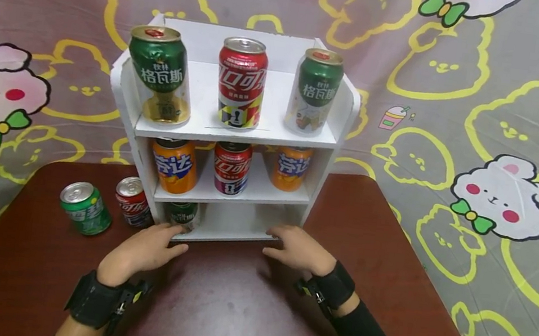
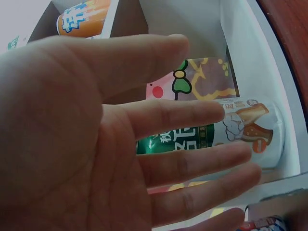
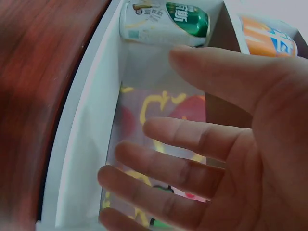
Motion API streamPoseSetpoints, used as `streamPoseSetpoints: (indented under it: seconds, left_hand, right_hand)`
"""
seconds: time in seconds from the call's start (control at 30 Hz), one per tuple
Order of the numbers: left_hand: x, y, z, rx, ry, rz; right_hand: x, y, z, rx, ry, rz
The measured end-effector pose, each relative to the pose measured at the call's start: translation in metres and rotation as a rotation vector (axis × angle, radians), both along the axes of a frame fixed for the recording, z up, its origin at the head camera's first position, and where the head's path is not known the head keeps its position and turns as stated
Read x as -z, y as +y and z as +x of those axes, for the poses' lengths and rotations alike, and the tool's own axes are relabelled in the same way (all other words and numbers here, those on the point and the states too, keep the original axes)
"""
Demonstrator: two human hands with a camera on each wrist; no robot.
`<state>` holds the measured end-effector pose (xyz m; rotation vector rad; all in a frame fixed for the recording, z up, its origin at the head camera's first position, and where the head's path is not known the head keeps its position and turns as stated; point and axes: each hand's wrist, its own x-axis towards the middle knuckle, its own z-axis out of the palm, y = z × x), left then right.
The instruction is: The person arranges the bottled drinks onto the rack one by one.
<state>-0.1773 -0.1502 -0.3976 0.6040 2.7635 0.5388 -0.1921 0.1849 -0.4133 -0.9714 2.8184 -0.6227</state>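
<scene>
Both hands lie low in the middle of the head view, palms down on the dark red tabletop (image 1: 230,310) just in front of a small white shelf unit (image 1: 348,116). The left hand (image 1: 146,251) has its fingers straight and spread, holding nothing; its fingertips (image 1: 178,230) reach the front edge of the bottom shelf, right by a green-and-white can (image 1: 181,214) that stands at the left end of that shelf. In the left wrist view this same can (image 2: 240,132) shows behind the spread fingers. The right hand (image 1: 297,249) is likewise flat and empty, fingers relaxed at the lower shelf's front edge, right of centre.

At the left of the frame, on the tabletop beside the unit, stand a green soda can (image 1: 85,208) and a red cola can (image 1: 133,202). The middle shelf carries two orange cans with a red one between them; the top shelf holds two green cans flanking a red can.
</scene>
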Motion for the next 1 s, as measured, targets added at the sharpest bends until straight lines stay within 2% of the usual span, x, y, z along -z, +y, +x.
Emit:
streamPoseSetpoints:
  seconds: [0.2,0.37,0.57,0.63,0.7,0.8,0.9,1.0]
  left_hand:
    - [0.003,-0.008,0.006,-0.028,-0.026,0.002]
    - [0.007,-0.02,0.01,-0.043,-0.021,0.009]
    - [0.008,-0.043,0.009,-0.064,0.053,0.068]
    - [0.01,-0.053,0.008,-0.093,0.104,0.11]
    - [0.013,-0.063,0.008,-0.15,0.181,0.155]
    - [0.019,-0.076,0.008,-0.299,0.366,0.223]
    - [0.024,-0.085,0.008,-0.475,0.56,0.301]
    - [0.027,-0.092,0.007,-0.613,0.7,0.393]
  right_hand:
    - [0.007,0.021,0.014,0.031,-0.012,-0.007]
    - [0.007,0.031,0.017,0.059,-0.056,-0.033]
    - [0.003,0.037,0.014,0.096,-0.116,-0.071]
    - [0.003,0.038,0.013,0.093,-0.131,-0.075]
    - [0.004,0.039,0.012,0.086,-0.137,-0.073]
    - [0.005,0.04,0.012,0.082,-0.148,-0.076]
    - [0.006,0.042,0.013,0.088,-0.16,-0.081]
    - [0.008,0.044,0.013,0.092,-0.17,-0.08]
